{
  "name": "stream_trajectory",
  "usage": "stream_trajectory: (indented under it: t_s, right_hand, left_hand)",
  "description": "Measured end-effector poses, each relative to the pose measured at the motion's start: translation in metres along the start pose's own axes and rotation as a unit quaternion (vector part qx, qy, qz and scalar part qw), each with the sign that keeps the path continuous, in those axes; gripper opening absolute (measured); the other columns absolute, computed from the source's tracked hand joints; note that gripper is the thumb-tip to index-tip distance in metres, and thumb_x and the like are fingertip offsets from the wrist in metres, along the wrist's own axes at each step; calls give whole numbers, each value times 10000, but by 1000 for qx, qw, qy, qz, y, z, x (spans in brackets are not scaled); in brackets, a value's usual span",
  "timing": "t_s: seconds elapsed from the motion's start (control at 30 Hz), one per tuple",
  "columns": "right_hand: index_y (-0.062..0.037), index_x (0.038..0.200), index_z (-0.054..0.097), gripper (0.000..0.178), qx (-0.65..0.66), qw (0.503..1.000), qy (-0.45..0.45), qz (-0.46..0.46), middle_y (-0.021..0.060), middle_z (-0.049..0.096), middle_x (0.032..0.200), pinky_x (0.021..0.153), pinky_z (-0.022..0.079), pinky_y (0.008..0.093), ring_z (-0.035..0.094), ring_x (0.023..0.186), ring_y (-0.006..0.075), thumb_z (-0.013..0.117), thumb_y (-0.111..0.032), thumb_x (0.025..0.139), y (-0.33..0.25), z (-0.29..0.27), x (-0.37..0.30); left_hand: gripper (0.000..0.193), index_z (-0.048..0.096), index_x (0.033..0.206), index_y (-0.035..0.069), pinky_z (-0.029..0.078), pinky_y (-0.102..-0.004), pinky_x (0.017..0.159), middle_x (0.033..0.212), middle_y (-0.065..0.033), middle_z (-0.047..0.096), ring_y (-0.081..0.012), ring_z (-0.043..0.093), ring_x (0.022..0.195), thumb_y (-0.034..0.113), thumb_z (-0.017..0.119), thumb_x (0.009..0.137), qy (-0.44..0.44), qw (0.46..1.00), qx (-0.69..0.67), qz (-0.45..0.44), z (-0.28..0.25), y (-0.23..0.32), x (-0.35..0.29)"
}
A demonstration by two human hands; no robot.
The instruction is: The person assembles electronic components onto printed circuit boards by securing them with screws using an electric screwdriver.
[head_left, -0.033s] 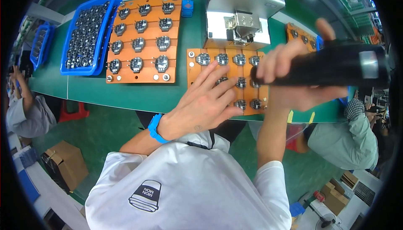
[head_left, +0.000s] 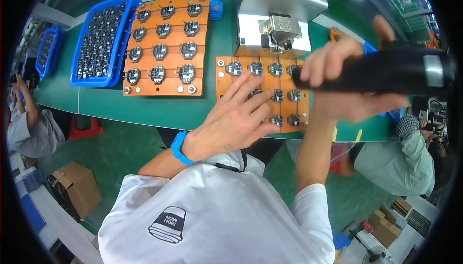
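With the left hand (head_left: 231, 124) spread flat, fingers wide, steadying the orange fixture board (head_left: 263, 93) on the green table (head_left: 159, 107), the right hand (head_left: 347, 88) gripped a black power screwdriver (head_left: 386, 73) over its small round parts, apparently mid-fastening and needing careful tip alignment next.

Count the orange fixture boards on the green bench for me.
2 in full view: one orange board beside the blue tray, one orange board under the left hand. An orange edge behind the right hand may be a third.
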State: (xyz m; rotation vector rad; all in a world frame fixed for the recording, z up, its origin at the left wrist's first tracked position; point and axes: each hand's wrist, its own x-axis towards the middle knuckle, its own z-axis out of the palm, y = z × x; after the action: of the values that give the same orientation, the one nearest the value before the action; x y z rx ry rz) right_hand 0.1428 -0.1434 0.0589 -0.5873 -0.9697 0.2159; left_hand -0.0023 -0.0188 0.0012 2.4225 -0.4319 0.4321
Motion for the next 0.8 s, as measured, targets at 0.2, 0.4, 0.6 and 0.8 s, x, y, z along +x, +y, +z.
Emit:
stream_trajectory:
  t_s: [0.2,0.4,0.6,0.8]
  right_hand:
    - [-60,1439,238,1095,-102,992,-14,-78,126,564,782,543,490,376,552,547,218,298,-908,748,15,-14,45]
    - [-50,1283,407,947,429,887,-73,-155,83,521,548,419,471,294,522,414,184,318,-860,801,68,1,63]
    - [-45,1313,366,1001,187,976,-72,-86,94,534,595,447,473,306,528,447,189,340,-883,766,42,2,45]
    - [-54,1449,192,1109,-66,994,75,36,124,539,775,498,490,381,528,516,231,365,-891,743,-21,15,-17]
  left_hand:
    - [356,632,946,36,326,-550,1100,1191,-106,613,-351,481,1237,347,729,804,4,1000,0,2,-2,1,1]
    - [367,628,950,25,330,-552,1095,1189,-113,612,-358,485,1229,341,736,796,1,1000,0,3,-1,2,1]
    - [361,629,952,31,338,-553,1089,1184,-115,614,-361,491,1216,329,746,784,5,1000,-4,-2,-1,1,0]
    - [281,713,927,97,345,-543,1089,1134,-50,642,-302,538,1158,307,772,750,39,998,7,42,0,0,-5]
